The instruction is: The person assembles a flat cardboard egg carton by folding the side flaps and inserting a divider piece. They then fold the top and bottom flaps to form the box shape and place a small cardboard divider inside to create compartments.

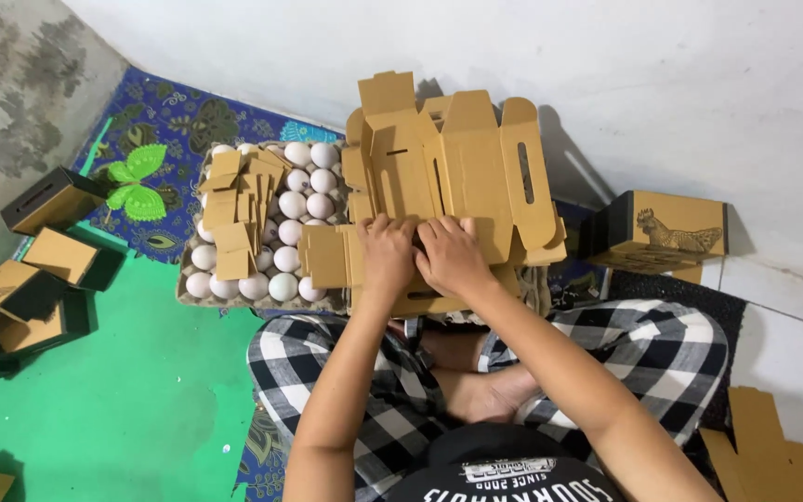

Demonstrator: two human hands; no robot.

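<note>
Cardboard carton blank (pixel 448 177), die-cut and half-folded, stands directly ahead of my grip, its tall panels rising beyond my knuckles. My left hand (pixel 386 253) and right hand (pixel 453 256) sit side by side, nearly touching, both pressed down on the blank's near lower flaps; fingers curl over the fold line. Both hands are closed onto the board, pinching flap against panel, though the fingertips themselves are hidden behind it.

Handling judgement: the board looks light and stiff along the flat panels, weak at the scored creases and around the slot cut-outs. It should bend cleanly only on the scores. Best hold appears to be on the flat faces just beside a crease, not on the thin tabs at the far top, which would likely buckle.

To the left of my grip, a tray (pixel 192 293) of white eggs (pixel 292 204) carries a pile of small cardboard inserts (pixel 234 209); fragile, so elbow clearance matters. Right of my grip, well apart, stands a finished box (pixel 666 232).
</note>
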